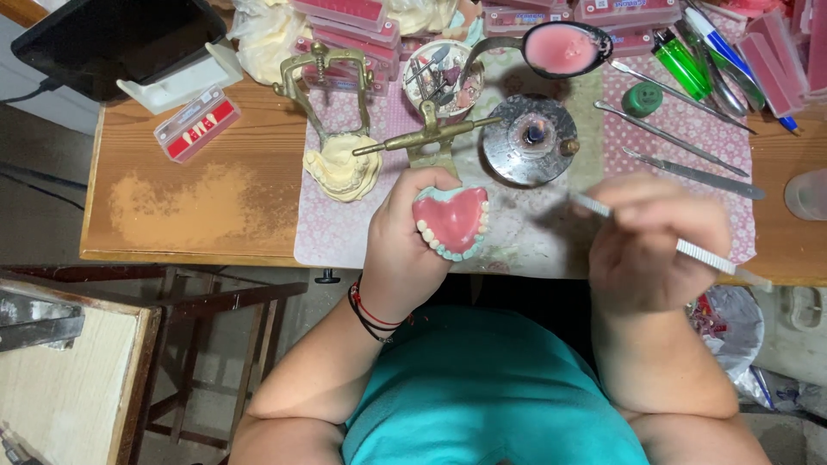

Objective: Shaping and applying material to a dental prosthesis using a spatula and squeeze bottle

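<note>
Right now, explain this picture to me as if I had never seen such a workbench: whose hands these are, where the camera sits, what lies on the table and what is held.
There is no machine here: a person works with two bare hands, and the single camera sits on their head, looking straight down. The left hand holds a pink wax denture with a row of white teeth. The right hand grips a slim metal hand instrument, its image blurred. On the wooden table lies a patterned mat. On it stand a brass articulator with a cream plaster cast and a small round burner. Behind are a ladle of pink wax, a green lighter, more metal instruments, and a red card of spare teeth.
</note>
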